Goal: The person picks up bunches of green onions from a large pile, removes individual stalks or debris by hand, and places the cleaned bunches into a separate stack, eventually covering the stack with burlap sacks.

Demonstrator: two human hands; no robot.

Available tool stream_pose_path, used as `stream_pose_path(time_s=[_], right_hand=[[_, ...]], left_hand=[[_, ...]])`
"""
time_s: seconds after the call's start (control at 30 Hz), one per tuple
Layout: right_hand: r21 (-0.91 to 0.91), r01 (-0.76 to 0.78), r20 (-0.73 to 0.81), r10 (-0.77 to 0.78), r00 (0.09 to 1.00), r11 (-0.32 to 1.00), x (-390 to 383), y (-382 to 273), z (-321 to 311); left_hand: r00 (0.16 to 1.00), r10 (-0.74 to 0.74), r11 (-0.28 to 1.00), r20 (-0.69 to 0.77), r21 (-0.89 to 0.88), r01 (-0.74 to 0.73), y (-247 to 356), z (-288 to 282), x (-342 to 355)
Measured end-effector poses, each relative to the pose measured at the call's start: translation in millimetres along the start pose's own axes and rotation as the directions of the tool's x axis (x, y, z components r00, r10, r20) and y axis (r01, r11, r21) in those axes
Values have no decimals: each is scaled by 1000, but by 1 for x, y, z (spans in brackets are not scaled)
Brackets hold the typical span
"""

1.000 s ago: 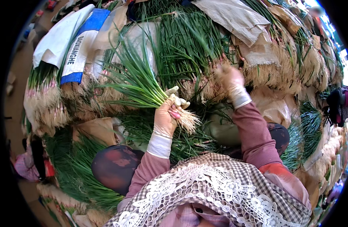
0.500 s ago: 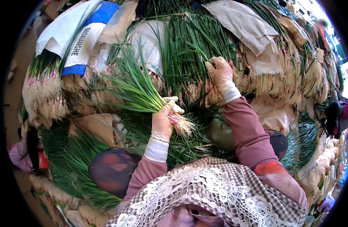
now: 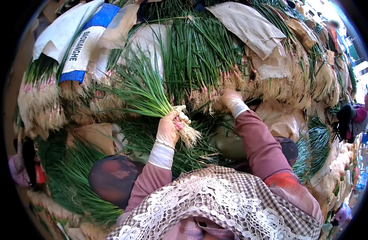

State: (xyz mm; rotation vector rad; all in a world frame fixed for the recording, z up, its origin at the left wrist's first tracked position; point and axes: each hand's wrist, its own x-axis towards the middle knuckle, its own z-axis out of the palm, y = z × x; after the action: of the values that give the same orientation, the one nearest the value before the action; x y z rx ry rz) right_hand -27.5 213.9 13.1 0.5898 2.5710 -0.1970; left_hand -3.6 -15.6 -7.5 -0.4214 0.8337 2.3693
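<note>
My left hand (image 3: 168,130), in a pale thin glove, is wrapped round a bunch of spring onions (image 3: 158,96) near its pinkish bulbs. The green leaves fan out to the upper left, and the pale roots hang to the lower right. Ahead lies a thick heap of loose spring onions (image 3: 196,52), roots toward me. At the root ends on its near right side is my gloved right hand (image 3: 231,98), its fingers curled down. The fingertips sink among the roots, so what they grip is hidden.
Sacking (image 3: 248,26) and a blue-and-white sack (image 3: 84,48) cover neighbouring rows of onions. More green leaves (image 3: 80,180) lie by my left knee (image 3: 116,178). Brown wrapping (image 3: 282,120) lies beyond my right knee (image 3: 288,150). Another person (image 3: 354,122) is at the far right.
My right hand has come down and nearer, from the leaves of the heap to its root ends. The left hand keeps its hold on the bunch. The whole view has shifted slightly.
</note>
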Motion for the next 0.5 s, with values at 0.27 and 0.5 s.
stream_pose_path(time_s=[0.27,0.5], right_hand=[[982,155,-186,-488,853,-104,-46,21,-59],[864,207,-58,-318,946,458,-31,21,1]], left_hand=[[994,105,994,-4,34,-105,3,8,-4],[999,21,1000,-40,6,-21,1,11,-7]])
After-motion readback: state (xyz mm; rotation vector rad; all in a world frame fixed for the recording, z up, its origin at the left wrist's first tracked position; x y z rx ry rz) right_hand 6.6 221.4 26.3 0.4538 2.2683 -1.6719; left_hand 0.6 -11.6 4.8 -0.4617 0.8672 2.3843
